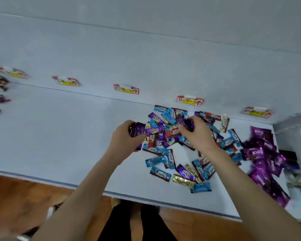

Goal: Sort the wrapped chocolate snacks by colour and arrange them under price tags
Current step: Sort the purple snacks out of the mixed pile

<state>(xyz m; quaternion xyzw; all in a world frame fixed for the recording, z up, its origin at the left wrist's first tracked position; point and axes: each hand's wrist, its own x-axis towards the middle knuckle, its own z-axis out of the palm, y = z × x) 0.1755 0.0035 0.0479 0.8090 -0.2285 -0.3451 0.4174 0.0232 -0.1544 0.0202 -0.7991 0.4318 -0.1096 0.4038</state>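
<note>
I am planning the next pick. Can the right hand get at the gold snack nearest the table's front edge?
Probably yes: the gold snack lies mostly uncovered, just left of the right forearm. But the right hand grips purple snacks, so its fingers are busy.

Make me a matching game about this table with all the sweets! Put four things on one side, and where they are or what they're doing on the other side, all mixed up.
Things:
1. left hand
2. gold snack
3. price tags
4. big purple packets

Places or states:
A. in a row on the back wall
B. near the front edge of the table
C. holding purple snacks
D. heaped at the table's right end

Pairs: 1-C, 2-B, 3-A, 4-D.
</note>
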